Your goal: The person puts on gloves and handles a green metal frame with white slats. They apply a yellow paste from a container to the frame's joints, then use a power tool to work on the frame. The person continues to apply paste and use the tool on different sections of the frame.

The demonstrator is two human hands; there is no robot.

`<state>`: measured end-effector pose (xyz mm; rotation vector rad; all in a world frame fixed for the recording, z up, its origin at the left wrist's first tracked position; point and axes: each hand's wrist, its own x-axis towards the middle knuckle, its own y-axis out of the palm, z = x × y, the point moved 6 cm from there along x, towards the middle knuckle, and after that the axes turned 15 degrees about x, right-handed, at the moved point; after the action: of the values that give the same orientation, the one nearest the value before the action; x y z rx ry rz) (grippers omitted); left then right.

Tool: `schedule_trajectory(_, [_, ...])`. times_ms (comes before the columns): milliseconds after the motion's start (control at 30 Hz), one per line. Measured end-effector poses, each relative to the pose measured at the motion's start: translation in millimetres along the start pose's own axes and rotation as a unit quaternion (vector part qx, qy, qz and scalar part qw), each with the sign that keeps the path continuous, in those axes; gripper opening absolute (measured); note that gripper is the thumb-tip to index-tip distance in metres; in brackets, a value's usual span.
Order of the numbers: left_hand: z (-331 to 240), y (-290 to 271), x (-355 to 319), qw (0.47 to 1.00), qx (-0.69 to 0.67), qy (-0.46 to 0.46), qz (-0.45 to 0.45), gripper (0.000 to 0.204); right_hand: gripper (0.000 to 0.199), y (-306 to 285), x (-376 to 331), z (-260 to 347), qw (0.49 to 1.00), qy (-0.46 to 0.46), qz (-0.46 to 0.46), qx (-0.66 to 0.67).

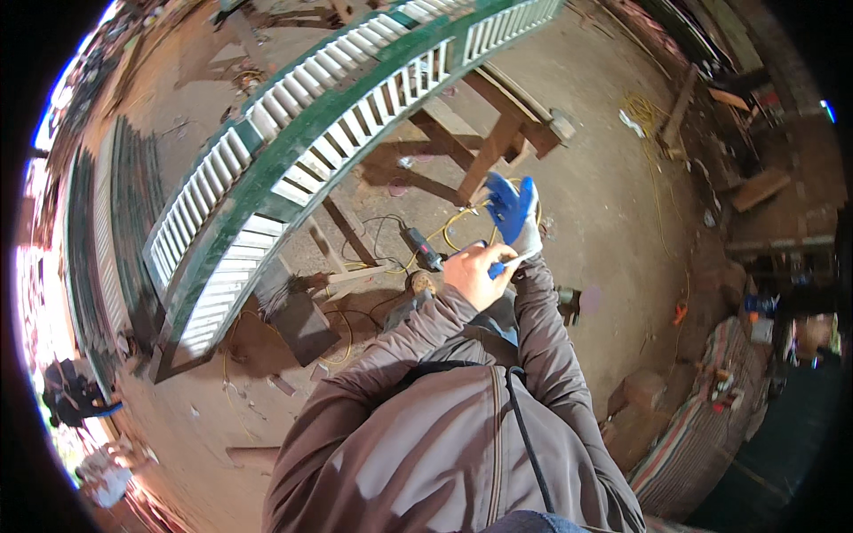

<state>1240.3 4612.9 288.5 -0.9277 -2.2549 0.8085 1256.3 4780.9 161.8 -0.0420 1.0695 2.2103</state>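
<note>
My right hand [514,213] wears a glove with blue palm and fingers and a pale cuff [526,240]. Its fingers are stretched out and apart, with nothing in them. Against that wrist, my bare left hand [475,274] is closed on pale and blue glove cloth [499,268]. Whether this is the worn glove's cuff or a second glove, I cannot tell. Left of my hands, a long green louvred shutter frame [320,111] with white slats rests on wooden supports [493,147]. A corded power tool [421,249] lies near my left hand.
Yellow cord [453,229] loops over the floor by my hands. A dark block [302,327] and a brush-like bundle [274,289] sit below the shutter. Stacked panels [111,240] stand at far left. A striped sheet [689,444] covers something at lower right.
</note>
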Motion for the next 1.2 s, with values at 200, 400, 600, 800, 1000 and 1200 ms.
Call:
schedule_trajectory(200, [-6, 17, 33, 0.995, -0.025, 0.051, -0.086, 0.011, 0.052, 23, 44, 20, 0.946, 0.047, 0.181, 0.264])
schedule_trajectory(400, [-37, 39, 153, 0.993, -0.042, -0.036, -0.104, 0.013, 0.059, -66, 167, 82, 0.748, -0.334, 0.182, -0.544])
schedule_trajectory(600, [-68, 53, 179, 0.966, 0.162, 0.156, -0.124, 0.024, 0.062, 43, 140, 143, 0.911, -0.152, 0.192, -0.331])
schedule_trajectory(800, [-26, 41, 177, 0.977, 0.101, -0.108, -0.155, 0.045, 0.040, 61, 157, 163, 0.892, 0.025, 0.159, 0.423])
schedule_trajectory(1000, [14, 107, 191, 0.973, 0.039, -0.217, -0.061, 0.032, 0.070, 143, 131, 194, 0.736, 0.105, 0.270, 0.612])
schedule_trajectory(1200, [-45, 66, 152, 0.983, 0.112, -0.113, 0.088, 0.027, 0.076, 134, 108, 258, 0.837, -0.118, 0.375, 0.380])
